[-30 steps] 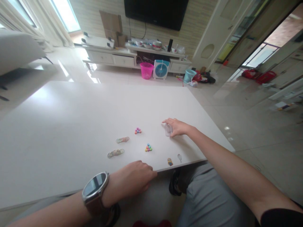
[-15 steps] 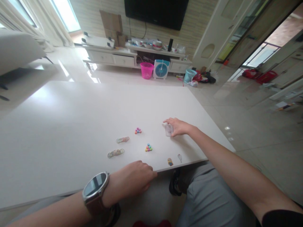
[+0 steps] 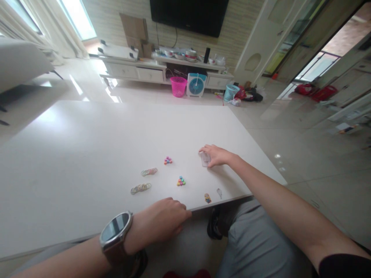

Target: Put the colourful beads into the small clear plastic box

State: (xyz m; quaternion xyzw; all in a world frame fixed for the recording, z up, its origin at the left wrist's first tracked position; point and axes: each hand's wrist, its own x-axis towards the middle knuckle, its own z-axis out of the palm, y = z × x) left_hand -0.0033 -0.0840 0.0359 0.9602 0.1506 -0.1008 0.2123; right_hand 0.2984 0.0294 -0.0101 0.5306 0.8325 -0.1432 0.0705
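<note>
My right hand [image 3: 217, 155] has thumb and fingers around a small clear plastic box [image 3: 205, 159] on the white table [image 3: 116, 135]. My left hand [image 3: 164, 216], wearing a watch [image 3: 116, 227] at the wrist, rests at the near table edge with its fingers curled in; nothing shows in it. Between the hands lie a pink-and-purple bead cluster [image 3: 168, 160] and a multicoloured bead cluster [image 3: 181, 181]. Two rows of thin rings, one reddish [image 3: 149, 172] and one yellowish [image 3: 140, 188], lie to the left. A yellow-and-blue cartoon figure [image 3: 207, 198] and a small clear piece [image 3: 219, 193] are near the edge.
Beyond the table, a low cabinet [image 3: 150, 74] holds bowls under a wall-mounted television [image 3: 189, 17]. A pink basket [image 3: 178, 86], a blue fan [image 3: 196, 85] and a light-blue basket [image 3: 231, 92] stand on the floor. My legs are under the near edge.
The view has shifted very slightly. My right hand stays around the clear box and my left hand stays at the table edge.
</note>
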